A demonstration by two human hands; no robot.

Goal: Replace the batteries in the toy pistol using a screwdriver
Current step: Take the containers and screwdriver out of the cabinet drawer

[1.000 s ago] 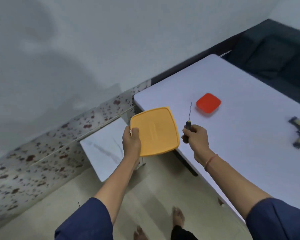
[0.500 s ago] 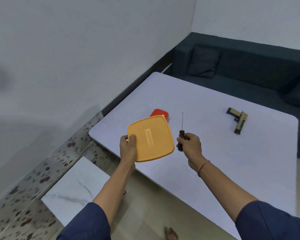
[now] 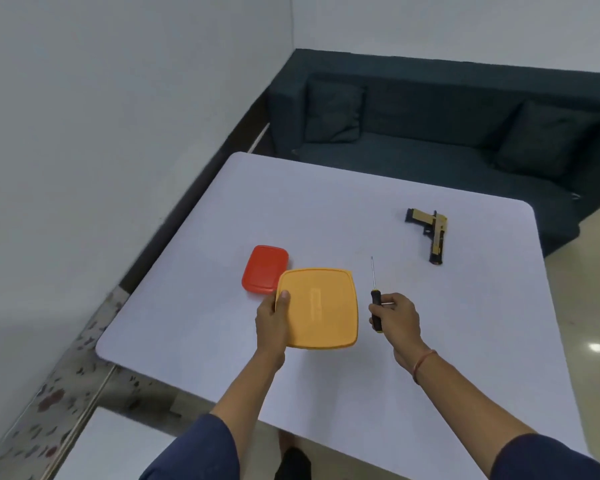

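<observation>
**A:** Your left hand (image 3: pixel 272 317) pinched the yellow container (image 3: pixel 321 306) at its left edge, thumb on top. I couldn't tell whether it touched the worktop (image 3: pixel 361 209). It sat just beside the red container (image 3: pixel 264 273), probably to keep the two together.

**B:** Your right hand (image 3: pixel 397 315) had its grip curled round the screwdriver (image 3: pixel 374 294) handle, with the shaft pointing away from you and the tip clear of everything — carried ready, I'd judge. The toy pistol (image 3: pixel 430 233) lay flat and untouched, well apart toward the far right.

**A:** You had bare worktop between tool and pistol — room to reach. The far edge was close behind the pistol, with the sofa (image 3: pixel 430 133) beyond it.
</observation>
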